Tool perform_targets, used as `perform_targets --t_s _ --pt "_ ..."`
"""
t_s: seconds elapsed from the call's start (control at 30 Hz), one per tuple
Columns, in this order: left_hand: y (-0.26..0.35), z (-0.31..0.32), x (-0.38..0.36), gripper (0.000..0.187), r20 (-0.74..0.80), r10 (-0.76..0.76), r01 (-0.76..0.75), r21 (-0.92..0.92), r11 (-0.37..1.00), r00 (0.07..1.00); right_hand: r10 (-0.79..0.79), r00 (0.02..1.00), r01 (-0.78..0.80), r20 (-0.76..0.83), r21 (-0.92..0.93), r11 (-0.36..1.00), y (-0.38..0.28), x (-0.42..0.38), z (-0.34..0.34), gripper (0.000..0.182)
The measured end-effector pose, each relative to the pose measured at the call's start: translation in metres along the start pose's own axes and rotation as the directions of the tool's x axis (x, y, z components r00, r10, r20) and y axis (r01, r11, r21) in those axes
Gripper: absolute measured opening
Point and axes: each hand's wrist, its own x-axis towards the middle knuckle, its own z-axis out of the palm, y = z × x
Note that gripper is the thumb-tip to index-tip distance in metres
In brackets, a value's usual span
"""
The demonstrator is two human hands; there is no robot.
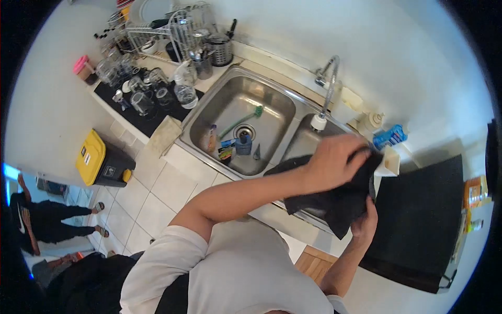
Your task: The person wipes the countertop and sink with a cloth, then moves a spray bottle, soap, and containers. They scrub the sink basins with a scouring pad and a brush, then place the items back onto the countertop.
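Observation:
A black cloth point(334, 201) hangs bunched between my two hands over the front of the right sink basin point(306, 138). My left hand point(334, 159) reaches across from the left, its fingers closed on the cloth's upper edge. Lower down on the right, my right hand point(365, 220) grips the cloth's side, its fingertips partly hidden behind the fabric. Above the basin hangs a faucet point(329, 89) with a flexible neck and white head. In the left basin point(266, 99) lie a green-handled brush point(240, 123), a dark blue bottle point(243, 145) and several small items.
Upturned glasses point(141, 102), a spray bottle point(184, 89) and a dish rack point(151, 36) crowd the left counter. A blue packet point(389, 137) stands behind the right basin. A black panel point(418, 220) is at right. A yellow-lidded bin point(91, 157) and people point(57, 220) are at left.

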Motion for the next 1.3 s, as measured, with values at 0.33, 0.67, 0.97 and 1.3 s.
perform_targets --t_s 0.33,0.67,0.97,1.3 --pt "0.004 -0.025 -0.113 0.057 0.568 0.131 -0.186 0.04 0.982 0.812 -0.213 0.977 0.211 -0.005 -0.105 0.972 -0.011 -0.009 0.102 0.044" --pt "-0.077 -0.192 -0.176 0.05 0.657 -0.352 0.484 -0.023 0.875 0.667 -0.321 0.927 0.284 -0.192 -0.196 0.939 -0.033 -0.027 0.039 0.044" --pt "-0.125 -0.312 -0.192 0.046 0.327 -0.648 0.651 0.115 0.75 0.688 -0.614 0.648 0.339 -0.45 -0.552 0.762 -0.053 -0.104 0.037 0.047" --pt "-0.153 -0.356 -0.198 0.054 0.459 -0.756 0.664 0.384 0.642 0.466 -0.237 0.802 -0.321 -0.548 -0.73 0.603 0.157 -0.067 -0.042 0.056"
